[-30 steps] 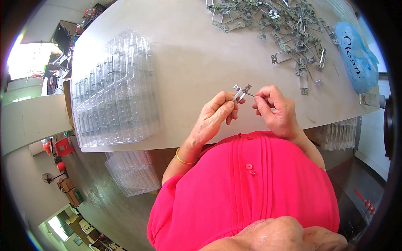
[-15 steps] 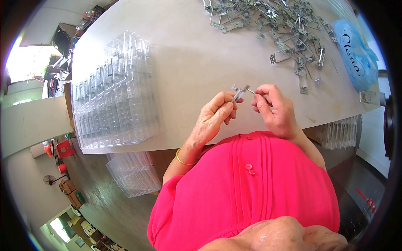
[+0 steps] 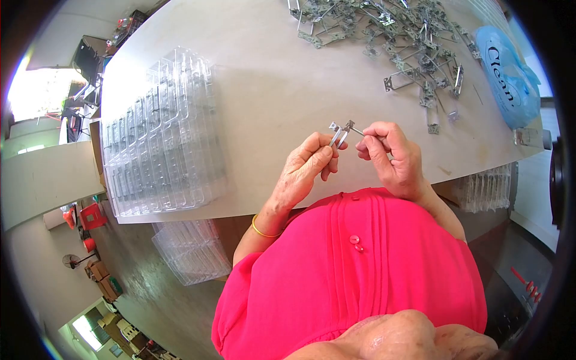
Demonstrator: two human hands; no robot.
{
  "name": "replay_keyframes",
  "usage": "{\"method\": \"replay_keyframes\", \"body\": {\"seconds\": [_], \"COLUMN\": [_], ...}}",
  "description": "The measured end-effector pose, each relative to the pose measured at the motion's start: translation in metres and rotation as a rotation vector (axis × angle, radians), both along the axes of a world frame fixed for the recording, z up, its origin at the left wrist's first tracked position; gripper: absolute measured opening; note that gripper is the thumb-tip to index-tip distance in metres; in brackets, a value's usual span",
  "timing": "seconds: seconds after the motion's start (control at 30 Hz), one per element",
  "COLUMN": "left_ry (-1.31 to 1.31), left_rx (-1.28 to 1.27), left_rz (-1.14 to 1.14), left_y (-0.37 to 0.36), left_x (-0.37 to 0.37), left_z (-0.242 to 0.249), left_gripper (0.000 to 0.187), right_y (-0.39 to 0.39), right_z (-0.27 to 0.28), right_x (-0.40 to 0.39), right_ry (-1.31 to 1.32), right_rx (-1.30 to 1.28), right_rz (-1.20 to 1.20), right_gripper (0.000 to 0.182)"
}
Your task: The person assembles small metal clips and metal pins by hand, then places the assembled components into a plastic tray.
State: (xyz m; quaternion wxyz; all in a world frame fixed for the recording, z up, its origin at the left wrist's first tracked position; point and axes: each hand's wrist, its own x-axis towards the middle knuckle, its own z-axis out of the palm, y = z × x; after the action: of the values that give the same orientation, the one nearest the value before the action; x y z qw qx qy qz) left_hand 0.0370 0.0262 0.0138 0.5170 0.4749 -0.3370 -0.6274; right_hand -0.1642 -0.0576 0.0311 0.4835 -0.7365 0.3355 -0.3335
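Between thumb and fingers, my left hand [image 3: 307, 163] grips a small metal bracket [image 3: 340, 133] with two thin parallel arms, held up over the table. My right hand [image 3: 393, 157] is closed on a thin metal rod [image 3: 357, 130], whose far tip meets the upper end of the bracket. Both hands are close together near the table's front edge. A heap of similar metal parts [image 3: 420, 51] lies on the table beyond them, at the upper right.
Stacked clear plastic trays [image 3: 165, 132] stand on the table [image 3: 258, 102] at the left. A blue bag [image 3: 510, 78] lies at the right edge. More clear trays sit below table height at left [image 3: 192, 249] and right [image 3: 483, 189].
The bracket has turned slightly, so its two arms now show apart. My right hand has shifted a little left with the rod; my left hand has barely moved.
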Motion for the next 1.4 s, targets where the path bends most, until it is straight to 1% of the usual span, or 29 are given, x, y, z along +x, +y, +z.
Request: {"method": "replay_keyframes", "body": {"seconds": [0.13, 0.2, 0.23, 0.47, 0.67, 0.73, 0.77, 0.8, 0.83, 0.9, 0.93, 1.0, 1.03, 1.07, 1.1, 1.13, 1.17, 1.2, 1.23, 1.27, 1.3, 1.33, 1.37, 1.4], "left_ry": [-0.044, -0.038, -0.032, -0.013, -0.016, -0.133, -0.134, -0.2, -0.266, -0.301, -0.335, -0.358, -0.383, -0.382, -0.459, -0.537, -0.538, -0.582, -0.625, -0.622, -0.66, -0.699, -0.7, -0.822], "left_rx": [-0.018, -0.021, -0.024, -0.03, -0.003, -0.023, -0.029, -0.085, -0.138, -0.136, -0.133, -0.15, -0.169, -0.165, -0.228, -0.292, -0.29, -0.287, -0.283, -0.281, -0.329, -0.378, -0.378, -0.464], "left_rz": [0.002, 0.017, 0.031, 0.003, -0.047, -0.066, -0.068, -0.055, -0.041, -0.031, -0.025, -0.017, -0.005, -0.004, 0.005, 0.014, 0.016, 0.004, -0.009, -0.011, -0.004, 0.003, 0.001, -0.028], "left_y": [0.001, 0.001, 0.001, 0.0, 0.003, 0.003, 0.003, 0.003, 0.003, 0.002, 0.001, 0.001, 0.001, 0.0, -0.001, -0.002, -0.001, -0.002, -0.002, -0.002, -0.003, -0.004, -0.005, -0.007], "left_x": [0.001, -0.001, -0.001, 0.001, -0.001, -0.003, -0.003, -0.003, -0.003, -0.002, -0.002, 0.0, 0.001, 0.001, 0.003, 0.004, 0.004, 0.003, 0.003, 0.001, -0.001, -0.002, -0.001, 0.0], "left_z": [-0.001, 0.0, 0.0, -0.002, 0.003, 0.008, 0.008, 0.008, 0.008, 0.007, 0.006, 0.004, 0.003, 0.002, 0.001, 0.0, 0.004, 0.009, 0.012, 0.011, 0.009, 0.008, 0.007, 0.006], "left_gripper": [0.03, 0.03, 0.031, 0.031, 0.021, 0.015, 0.015, 0.015, 0.014, 0.015, 0.015, 0.015, 0.014, 0.014, 0.011, 0.008, 0.008, 0.004, 0.004, 0.004, 0.008, 0.013, 0.013, 0.017], "right_y": [-0.001, 0.0, 0.0, 0.001, 0.001, 0.0, -0.001, -0.002, -0.001, 0.0, -0.001, -0.006, -0.008, -0.011, -0.014, -0.014, -0.015, -0.015, -0.017, -0.019, -0.019, -0.019, -0.019, -0.019], "right_z": [-0.001, -0.003, -0.001, -0.001, -0.008, -0.007, -0.005, -0.003, -0.004, -0.006, -0.005, 0.001, 0.004, 0.006, 0.007, 0.002, -0.006, -0.01, -0.009, -0.006, -0.004, -0.003, -0.002, -0.001], "right_x": [0.0, 0.0, 0.0, -0.002, 0.002, 0.002, 0.002, 0.001, 0.002, 0.002, 0.0, -0.007, -0.01, -0.013, -0.014, -0.015, -0.015, -0.015, -0.014, -0.013, -0.012, -0.011, -0.009, -0.008], "right_ry": [0.044, 0.028, 0.028, 0.01, 0.0, 0.0, 0.061, 0.121, 0.12, 0.053, 0.053, 0.079, 0.08, 0.175, 0.268, 0.267, 0.154, 0.042, 0.043, -0.03, -0.104, -0.104, -0.092, -0.08], "right_rx": [-0.016, 0.071, 0.071, -0.025, 0.02, 0.042, 0.087, 0.132, 0.13, 0.258, 0.26, 0.408, 0.411, 0.407, 0.402, 0.404, 0.409, 0.414, 0.416, 0.422, 0.427, 0.428, 0.455, 0.483], "right_rz": [0.001, 0.014, 0.015, 0.018, 0.027, 0.012, 0.026, 0.043, 0.044, 0.074, 0.074, 0.161, 0.16, 0.176, 0.194, 0.198, 0.119, 0.039, 0.038, 0.021, 0.002, -0.001, 0.024, 0.05], "right_gripper": [0.01, 0.01, 0.01, 0.011, 0.011, 0.011, 0.009, 0.007, 0.007, 0.003, 0.003, 0.004, 0.004, 0.005, 0.006, 0.006, 0.007, 0.008, 0.008, 0.008, 0.008, 0.008, 0.008, 0.008]}}
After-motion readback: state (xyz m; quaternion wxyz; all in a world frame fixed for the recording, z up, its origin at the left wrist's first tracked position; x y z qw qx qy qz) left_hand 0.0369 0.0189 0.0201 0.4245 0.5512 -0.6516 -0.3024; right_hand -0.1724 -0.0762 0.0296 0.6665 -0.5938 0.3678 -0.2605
